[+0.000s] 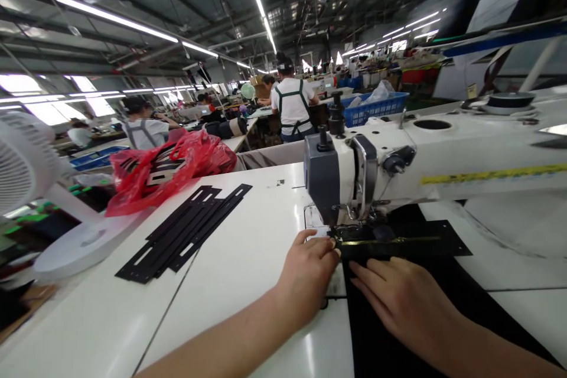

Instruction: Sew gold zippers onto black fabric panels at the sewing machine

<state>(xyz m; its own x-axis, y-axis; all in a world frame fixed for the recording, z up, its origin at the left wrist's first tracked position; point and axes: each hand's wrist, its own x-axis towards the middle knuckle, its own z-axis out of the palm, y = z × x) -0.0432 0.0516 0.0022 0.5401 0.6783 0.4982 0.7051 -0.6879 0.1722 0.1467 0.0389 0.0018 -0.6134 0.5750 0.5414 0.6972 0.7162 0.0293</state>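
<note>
A zipper with gold teeth [370,242] lies along a black strip with small holes [449,239], under the head of a white sewing machine [465,147]. My left hand [308,274] is closed at the zipper's left end, its fingertips bunched just in front of the needle area. Large black fabric [381,331] spreads below the strip and hangs toward me. On it rests my right hand [407,298], fingers stretched out flat near the strip's front edge. The presser foot partly hides the zipper's middle.
Left on the white table [248,283] lies a pile of black slotted strips [181,236]. Behind it sits a red plastic bag [172,165] of cut pieces, beside a white fan [71,207]. A blue crate [376,107] and several people at work are farther back.
</note>
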